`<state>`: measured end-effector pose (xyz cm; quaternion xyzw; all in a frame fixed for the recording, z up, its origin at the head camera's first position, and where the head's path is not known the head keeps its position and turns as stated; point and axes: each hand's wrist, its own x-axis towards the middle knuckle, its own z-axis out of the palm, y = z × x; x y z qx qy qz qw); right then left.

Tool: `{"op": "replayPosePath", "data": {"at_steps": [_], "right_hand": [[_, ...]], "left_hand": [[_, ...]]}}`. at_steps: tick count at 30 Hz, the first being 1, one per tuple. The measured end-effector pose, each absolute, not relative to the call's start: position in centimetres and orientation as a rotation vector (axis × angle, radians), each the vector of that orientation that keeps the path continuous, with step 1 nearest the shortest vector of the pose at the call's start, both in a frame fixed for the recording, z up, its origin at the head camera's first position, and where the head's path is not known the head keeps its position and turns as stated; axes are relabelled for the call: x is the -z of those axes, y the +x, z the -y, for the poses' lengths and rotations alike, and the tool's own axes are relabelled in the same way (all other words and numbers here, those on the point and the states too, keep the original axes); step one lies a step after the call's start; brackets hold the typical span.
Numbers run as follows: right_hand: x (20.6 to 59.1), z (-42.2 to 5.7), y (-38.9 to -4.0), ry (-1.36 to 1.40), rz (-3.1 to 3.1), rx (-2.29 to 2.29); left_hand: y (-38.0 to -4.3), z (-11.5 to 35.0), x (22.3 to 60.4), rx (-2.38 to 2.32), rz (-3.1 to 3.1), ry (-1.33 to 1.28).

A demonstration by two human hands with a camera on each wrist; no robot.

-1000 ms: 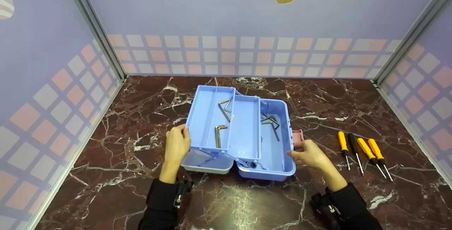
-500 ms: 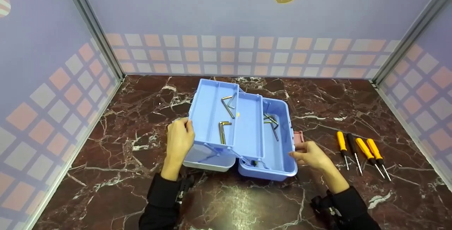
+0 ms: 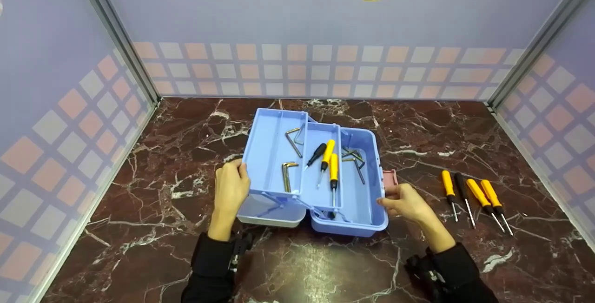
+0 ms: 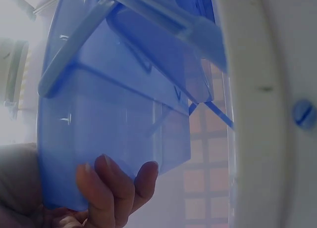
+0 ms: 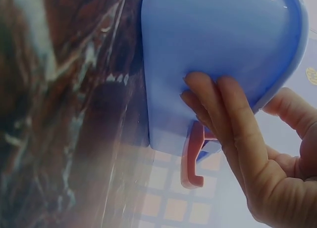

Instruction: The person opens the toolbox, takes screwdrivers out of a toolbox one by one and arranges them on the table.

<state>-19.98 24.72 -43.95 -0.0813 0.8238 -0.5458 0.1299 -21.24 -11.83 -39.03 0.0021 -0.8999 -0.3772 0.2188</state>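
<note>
A blue toolbox (image 3: 346, 232) stands unfolded on the table, its two trays stepped out to the left. My left hand (image 3: 231, 183) grips the left end of the upper tray (image 3: 260, 149), fingers (image 4: 116, 186) curled under it. Several hex keys (image 3: 287, 177) lie in that tray. The middle tray (image 3: 318, 133) holds a black screwdriver (image 3: 316, 154) and two yellow screwdrivers (image 3: 333, 168). More hex keys (image 3: 358, 166) lie in the bottom compartment. My right hand (image 3: 406, 204) holds the box's right wall beside the pink latch (image 5: 190, 159), thumb over the rim and fingers flat against the outside.
To the right, several screwdrivers (image 3: 469, 200) with yellow or black handles lie side by side on the dark marbled table (image 3: 325, 266). The pale lid (image 3: 272, 221) hangs open under the upper tray. Patterned walls (image 3: 325, 75) enclose the back and sides.
The upper tray rose slightly with my left hand, then came back down and left. The black and two yellow screwdrivers have come into view in the middle tray. My right hand keeps its hold.
</note>
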Motion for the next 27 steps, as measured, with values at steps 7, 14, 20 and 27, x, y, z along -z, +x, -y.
{"op": "replayPosePath", "data": {"at_steps": [7,14,20,27], "right_hand": [[43.7,-24.4,-19.9,-0.234,-2.420,1.577],[43.7,-24.2,-19.9,-0.219,-2.467,1.528],[43.6,-24.2,-20.0,-0.207,-2.406,1.568],[42.5,-24.1,-19.7,-0.154,-2.591,1.375]], "left_hand": [[-21.3,12.3,39.7,1.044,2.550,0.036],[-21.3,12.5,39.9,1.059,2.570,0.031],[-21.2,12.6,40.1,1.024,2.606,0.048],[-21.3,12.4,40.1,1.008,2.675,0.057]]}}
